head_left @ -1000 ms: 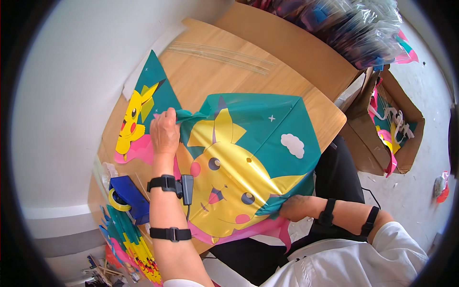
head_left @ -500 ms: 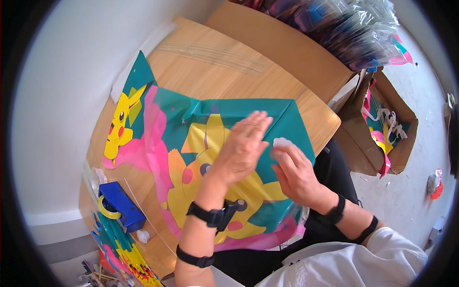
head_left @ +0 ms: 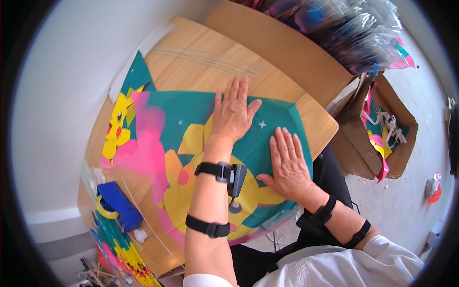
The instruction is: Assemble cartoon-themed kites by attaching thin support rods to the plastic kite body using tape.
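A thin, glossy printed sheet (head_left: 263,143) lies over the table, teal with a yellow cartoon figure and pink parts. My left hand (head_left: 234,115) rests flat near its far edge, fingers stretched toward the bare wood. Palm down on the right part of the sheet, my right hand (head_left: 290,170) has its fingers extended and thumb apart. Neither hand holds anything. The sheet's near edge hangs past the table toward my lap. My left forearm hides part of the yellow figure. Another piece with a similar yellow figure (head_left: 116,122) lies at the left, by the wall.
A blue tape dispenser (head_left: 122,206) stands at the table's left, near a thin white rod (head_left: 148,217). Several folded colourful pieces (head_left: 122,253) lie below it. An open carton (head_left: 404,110) at the right holds similar material. Plastic-wrapped bundles (head_left: 334,28) fill the far right.
My left hand has moved farther away and spread flat. The right hand has opened from a pinch; the small whitish bit at its fingertips is no longer visible. The sheet's folds have flattened out.
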